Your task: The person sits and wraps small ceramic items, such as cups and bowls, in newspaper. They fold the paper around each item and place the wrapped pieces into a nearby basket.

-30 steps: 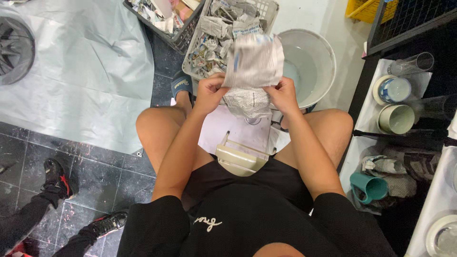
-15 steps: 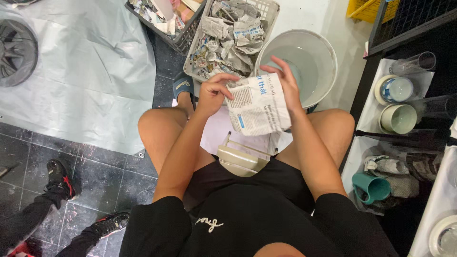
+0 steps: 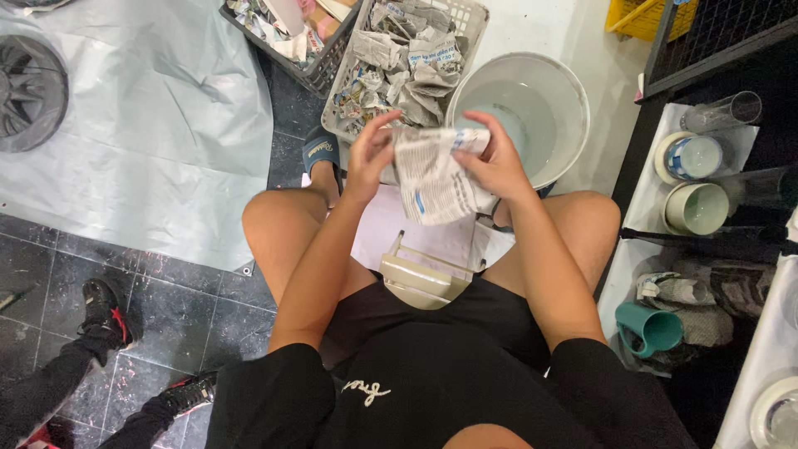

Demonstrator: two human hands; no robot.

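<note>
Two bare hands meet on one crumpled sheet of printed newspaper (image 3: 432,175), grey-white, soft and creased, held above my knees. Left hand (image 3: 370,158): grip pinched on the sheet's left edge, fingertips curled over the top. Right hand (image 3: 496,162): grip clenched on the right edge, fingers folded into the paper. The sheet hangs between both hands, bunched at the top and flaring downward.

Just beyond the sheet stands a round white plastic bucket (image 3: 565,91), smooth-walled, with pale water inside. Beside it, to the left, a white slotted plastic basket (image 3: 474,17) is filled with torn, wadded newspaper scraps (image 3: 399,66). A darker grid-walled basket (image 3: 320,75) sits further left, holding mixed scraps.

Below the sheet, between my thighs, lies a beige rectangular frame (image 3: 424,278) over a flat white sheet (image 3: 382,233) on the floor. A wrinkled grey plastic tarp (image 3: 150,133) covers the dark tiles to the left. To my right, a white cloth carries a teal mug (image 3: 652,328) lying on its side and a pale green cup (image 3: 697,208) standing upright.
</note>
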